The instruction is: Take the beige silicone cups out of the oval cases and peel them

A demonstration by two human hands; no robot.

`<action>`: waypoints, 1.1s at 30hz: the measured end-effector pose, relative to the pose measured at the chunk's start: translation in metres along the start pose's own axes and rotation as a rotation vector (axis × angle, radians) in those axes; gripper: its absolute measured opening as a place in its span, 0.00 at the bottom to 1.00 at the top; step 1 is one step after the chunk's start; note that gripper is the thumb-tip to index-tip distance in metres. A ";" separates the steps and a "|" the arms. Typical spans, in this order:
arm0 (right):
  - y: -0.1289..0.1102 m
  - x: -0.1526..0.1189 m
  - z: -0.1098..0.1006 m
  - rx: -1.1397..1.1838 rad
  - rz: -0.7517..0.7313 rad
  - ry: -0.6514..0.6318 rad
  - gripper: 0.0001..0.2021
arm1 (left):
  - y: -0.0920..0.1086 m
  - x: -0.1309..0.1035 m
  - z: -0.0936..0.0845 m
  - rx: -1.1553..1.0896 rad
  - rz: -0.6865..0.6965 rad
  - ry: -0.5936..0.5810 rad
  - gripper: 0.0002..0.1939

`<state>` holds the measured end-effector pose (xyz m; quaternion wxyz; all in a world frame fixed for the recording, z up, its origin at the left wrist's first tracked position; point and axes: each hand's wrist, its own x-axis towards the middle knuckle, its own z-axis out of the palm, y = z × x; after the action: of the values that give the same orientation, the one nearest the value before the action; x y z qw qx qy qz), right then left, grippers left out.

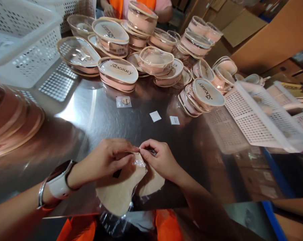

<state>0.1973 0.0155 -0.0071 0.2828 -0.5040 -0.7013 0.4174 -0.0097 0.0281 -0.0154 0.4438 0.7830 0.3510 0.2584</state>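
Near the table's front edge, my left hand (112, 156) and my right hand (161, 160) meet fingertip to fingertip. Both are closed in a pinch on the top edge of a clear plastic bag (140, 162). Inside or behind its film hang two beige curved pads, a larger left pad (120, 190) and a smaller right pad (153, 181). Loose film hangs below the larger pad, over the table edge. My fingers hide most of the bag's mouth. Beyond my hands lie a small printed packet (123, 101), a white slip (155, 116) and another white slip (174, 120).
Clear-lidded oval cases (118, 72) with pink sides stand stacked across the back of the metal table (108, 125). More pink cases (13, 117) rise at left. White baskets flank them, a left basket (35, 50) and a right basket (261, 117). A person in orange (117, 8) is opposite.
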 end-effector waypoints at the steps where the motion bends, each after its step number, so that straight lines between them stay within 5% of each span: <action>1: 0.000 0.000 0.000 0.004 0.000 -0.007 0.05 | 0.001 0.001 0.000 -0.032 -0.033 0.012 0.10; 16: -0.005 -0.002 -0.003 0.010 0.021 -0.008 0.04 | 0.009 0.001 -0.007 -0.797 -0.484 -0.106 0.08; 20: -0.006 -0.004 0.000 0.016 0.023 -0.033 0.04 | 0.007 0.002 -0.002 -0.715 -0.442 -0.051 0.09; 25: -0.004 -0.006 0.003 0.012 0.001 -0.047 0.04 | 0.002 0.000 0.006 -0.299 -0.263 0.029 0.08; 33: -0.005 -0.005 -0.002 -0.098 -0.016 0.079 0.04 | 0.003 -0.002 0.008 -0.034 -0.066 0.172 0.09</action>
<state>0.1978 0.0103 -0.0015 0.2885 -0.5278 -0.7133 0.3599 -0.0043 0.0216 -0.0168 0.4335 0.7384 0.4090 0.3156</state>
